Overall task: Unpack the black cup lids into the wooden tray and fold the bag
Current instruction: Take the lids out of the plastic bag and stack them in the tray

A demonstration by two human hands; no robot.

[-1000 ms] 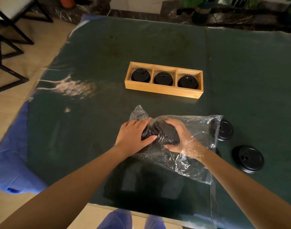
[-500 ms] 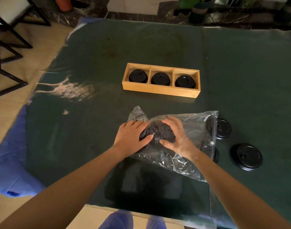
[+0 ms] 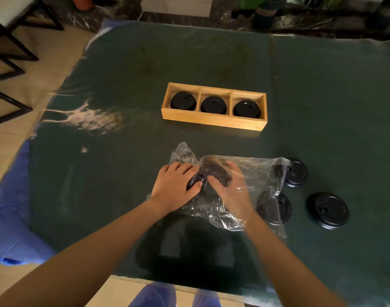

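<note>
A clear plastic bag (image 3: 258, 173) lies crumpled on the green table in front of me, with a stack of black cup lids (image 3: 214, 173) inside it. My left hand (image 3: 176, 185) grips the stack from outside the bag, on its left. My right hand (image 3: 231, 189) is inside the bag and curls over the stack from the right. The wooden tray (image 3: 211, 119) stands farther back, each of its three compartments holding black lids. Three more black lids lie loose at the right: one (image 3: 297, 172) partly under the bag's edge, one (image 3: 276, 208) under the plastic, one (image 3: 328, 210) in the open.
The table (image 3: 101, 196) is covered with green cloth under a clear sheet, blue cloth hanging at its left edge. Black chair frames (image 3: 10, 52) stand on the floor at the left. Potted plants (image 3: 265, 14) sit beyond the far edge.
My right hand has slid a little further over the stack inside the bag. The view has shifted slightly; the bag and lids stay in place.
</note>
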